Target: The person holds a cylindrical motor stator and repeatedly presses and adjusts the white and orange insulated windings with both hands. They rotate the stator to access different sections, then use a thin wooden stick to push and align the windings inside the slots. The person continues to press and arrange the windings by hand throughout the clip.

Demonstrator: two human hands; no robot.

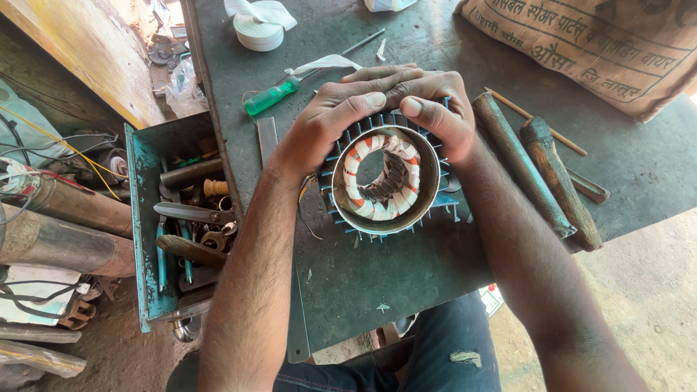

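Motor stator [385, 178] seated flat near the middle of the dark green workbench [377, 283], open bore facing up. Blue cooling fins projecting around the metal housing; winding inside wrapped in white tape with orange bands.

Left hand [337, 116] clamped over the upper left rim of the stator, thumb tip pressed on the winding at the top. Right hand [435, 109] clamped over the upper right rim, thumb tip beside the left thumb, also on the winding. Fingers of both hands meeting and overlapping behind the housing. Both hands closed on the stator, no other object held.

Green-handled screwdriver [272, 96] lying just left of the left hand. Roll of white tape [259, 30] at the far edge of the bench. Two worn wooden handles [541, 170] to the right of the stator. Printed sack [602, 43] at the upper right. Open teal toolbox [141, 239] beside the bench, left, holding scissors [192, 213] and assorted tools.
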